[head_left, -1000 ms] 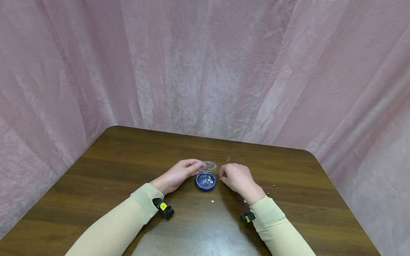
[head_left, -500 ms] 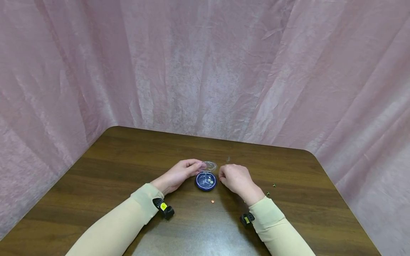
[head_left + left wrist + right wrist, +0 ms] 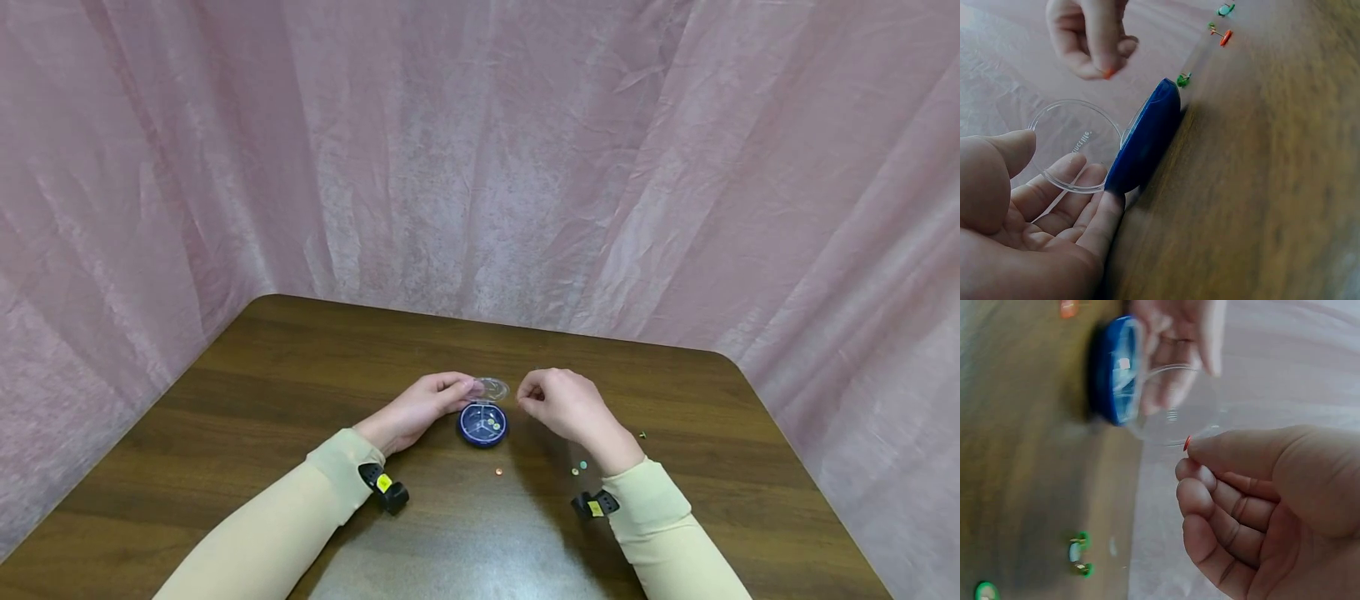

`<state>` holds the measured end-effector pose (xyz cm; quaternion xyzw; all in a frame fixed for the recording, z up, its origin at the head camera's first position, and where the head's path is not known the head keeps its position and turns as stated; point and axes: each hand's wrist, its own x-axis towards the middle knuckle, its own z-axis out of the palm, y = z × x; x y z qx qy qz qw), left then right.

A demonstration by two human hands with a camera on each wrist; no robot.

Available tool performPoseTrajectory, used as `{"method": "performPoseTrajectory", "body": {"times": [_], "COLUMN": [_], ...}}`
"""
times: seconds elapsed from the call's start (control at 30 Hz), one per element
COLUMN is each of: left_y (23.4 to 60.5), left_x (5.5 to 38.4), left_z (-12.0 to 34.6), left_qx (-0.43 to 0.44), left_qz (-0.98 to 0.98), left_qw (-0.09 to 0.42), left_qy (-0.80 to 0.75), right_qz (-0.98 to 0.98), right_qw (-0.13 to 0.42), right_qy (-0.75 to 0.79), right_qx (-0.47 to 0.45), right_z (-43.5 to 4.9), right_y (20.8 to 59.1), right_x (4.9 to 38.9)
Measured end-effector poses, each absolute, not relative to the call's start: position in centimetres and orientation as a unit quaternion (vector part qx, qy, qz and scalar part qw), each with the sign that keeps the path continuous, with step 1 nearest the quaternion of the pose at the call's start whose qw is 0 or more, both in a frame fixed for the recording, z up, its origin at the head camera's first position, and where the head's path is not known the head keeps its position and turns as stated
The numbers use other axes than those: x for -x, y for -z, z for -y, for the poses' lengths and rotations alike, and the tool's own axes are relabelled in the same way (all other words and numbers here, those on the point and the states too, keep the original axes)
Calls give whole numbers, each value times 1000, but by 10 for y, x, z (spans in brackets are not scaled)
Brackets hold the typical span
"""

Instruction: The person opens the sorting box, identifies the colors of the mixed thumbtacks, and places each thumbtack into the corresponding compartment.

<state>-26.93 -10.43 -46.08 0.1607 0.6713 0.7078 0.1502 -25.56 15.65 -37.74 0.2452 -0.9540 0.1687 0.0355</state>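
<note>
A round blue case [image 3: 462,431] stands on the table with its clear lid [image 3: 495,388] swung up. Dividers split its inside into three compartments, and a pair of pale yellowish tacks lies in the right one. My left hand [image 3: 420,406] holds the lid from the left, thumb [image 3: 1017,150] at its edge and fingers behind and below. To the right of the lid, my right hand [image 3: 567,407] is raised above the table. Its thumb and index finger pinch a small orange-red thumbtack [image 3: 1187,444], mostly covered by the fingertips.
One orange thumbtack [image 3: 498,472] lies in front of the case. Under the right wrist are a green thumbtack [image 3: 583,465] and a yellowish thumbtack [image 3: 575,472]. Another green thumbtack [image 3: 642,434] lies farther right. A pink curtain [image 3: 480,167] hangs behind the table.
My right hand has risen and shifted slightly right, away from the case, still pinching the thumbtack. Tacks under its wrist have come into view. My left hand and the case stay put.
</note>
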Motion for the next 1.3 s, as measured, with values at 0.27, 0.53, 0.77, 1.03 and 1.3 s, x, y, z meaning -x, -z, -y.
{"method": "performPoseTrajectory", "body": {"times": [0.27,0.53,0.77,1.03,1.3], "left_y": [461,462,464,466,463], "left_x": [268,268,270,271,271], "left_z": [104,104,103,103,103], "left_qx": [-153,-147,-145,-142,-145], "left_qz": [-665,-671,-673,-674,-675], "left_qw": [152,155,155,150,150], "left_qy": [-715,-710,-709,-709,-708], "right_qz": [903,824,744,636,522], "right_qw": [-42,-150,-203,-250,-291], "right_qy": [-318,-477,-571,-656,-693], "right_qx": [-285,-267,-281,-319,-403], "right_z": [-158,-155,-153,-154,-155], "right_y": [362,351,346,343,333], "right_x": [249,238,231,227,219]}}
